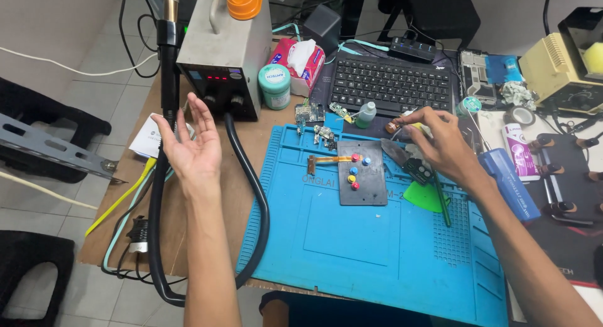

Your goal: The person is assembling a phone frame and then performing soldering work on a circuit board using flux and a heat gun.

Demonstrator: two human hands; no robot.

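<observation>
Your left hand (191,148) hangs in the air at the left edge of the bench, palm turned inward, fingers spread open and holding nothing. It sits just beside the hot-air handpiece (168,57) standing upright in its holder, and near the thick black hose (254,176) that loops from the rework station (223,57) down over the table edge. Risk: if that nozzle is hot, a sideways drift of your open hand would mean a burn; a catch on the hose could drag the handpiece out of its holder.

On the blue silicone work mat (352,251) lies the dark phone board plate (362,174), flat, with small coloured screw caps on it and an orange flex cable (330,158) running off its left side. Neither hand touches it. Loose small chips lie near the mat's upper left corner. Risk: a sleeve or forearm sweeping across would scatter them.

Your right hand (440,141) reaches across the mat's upper right, fingers curled down over small tools beside the keyboard (392,85); I cannot tell whether they grip anything. A small green-tinted bottle (365,113) stands just left of that hand. Risk: your knuckles could tip it onto the keyboard or the board.
</observation>
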